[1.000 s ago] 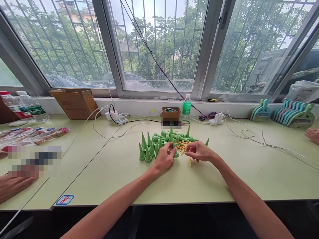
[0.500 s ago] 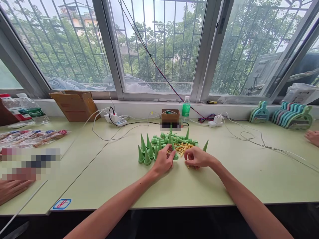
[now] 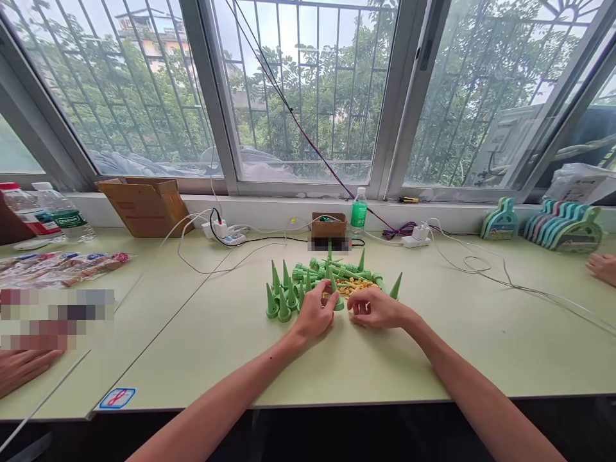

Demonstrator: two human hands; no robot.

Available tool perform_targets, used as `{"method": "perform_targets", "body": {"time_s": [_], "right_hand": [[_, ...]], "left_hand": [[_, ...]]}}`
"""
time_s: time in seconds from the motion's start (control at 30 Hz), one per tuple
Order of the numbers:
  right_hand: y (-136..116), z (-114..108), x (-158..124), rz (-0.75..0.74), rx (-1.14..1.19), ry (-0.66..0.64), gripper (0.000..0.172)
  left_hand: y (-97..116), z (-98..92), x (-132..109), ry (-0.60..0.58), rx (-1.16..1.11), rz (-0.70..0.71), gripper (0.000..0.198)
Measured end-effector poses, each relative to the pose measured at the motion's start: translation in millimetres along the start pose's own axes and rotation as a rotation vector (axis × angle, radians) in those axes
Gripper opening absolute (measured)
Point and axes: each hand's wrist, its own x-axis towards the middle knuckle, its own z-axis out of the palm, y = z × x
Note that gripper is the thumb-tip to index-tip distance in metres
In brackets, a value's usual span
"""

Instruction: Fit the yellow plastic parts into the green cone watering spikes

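My left hand (image 3: 316, 311) is closed around a green pointed cone (image 3: 335, 296), which stands point up with its round base near the table. Just to its right, my right hand (image 3: 378, 308) has thumb and forefinger pinched around a small yellow piece, mostly hidden by the fingers. Behind both hands lies a pile of small yellow pieces (image 3: 353, 286). Several upright green cones (image 3: 283, 308) stand left of my left hand. Green tubes with ridged caps (image 3: 308, 272) lie heaped beyond, and a lone green cone (image 3: 395, 287) rises behind my right wrist.
A cardboard box (image 3: 147, 206), a small brown box (image 3: 329, 226) and a bottle with a green label (image 3: 359, 213) stand along the back. White cables (image 3: 505, 276) cross the table on the right. Other people's hands rest at the far left (image 3: 29, 369) and right edge (image 3: 604, 266).
My right hand has moved a little left, bringing its pinched fingertips closer to the cone in my left hand. My left hand stays in place.
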Motion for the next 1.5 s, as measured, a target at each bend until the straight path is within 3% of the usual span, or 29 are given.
{"method": "perform_targets", "body": {"time_s": [0.23,0.6,0.73,0.97,1.17,1.5], "right_hand": [[-2,4,1,-0.004,-0.028,0.052,0.004],[-3,16,8,-0.025,-0.088,0.242,0.01],[-2,19,11,-0.043,-0.055,0.372,0.012],[-8,33,17,0.065,0.19,0.652,0.023],[-8,42,22,0.071,0.405,0.686,0.029],[-15,41,20,0.03,0.487,0.677,0.028]], "left_hand": [[2,-0.4,-1,0.002,-0.005,-0.001,0.025],[1,-1.0,-1,0.01,-0.015,-0.008,0.028],[0,-0.9,1,0.022,-0.035,-0.035,0.032],[-5,1.2,1,0.02,-0.058,-0.047,0.033],[-7,1.6,1,0.006,-0.095,-0.053,0.031],[-3,1.5,1,0.008,-0.096,-0.049,0.03]]}}
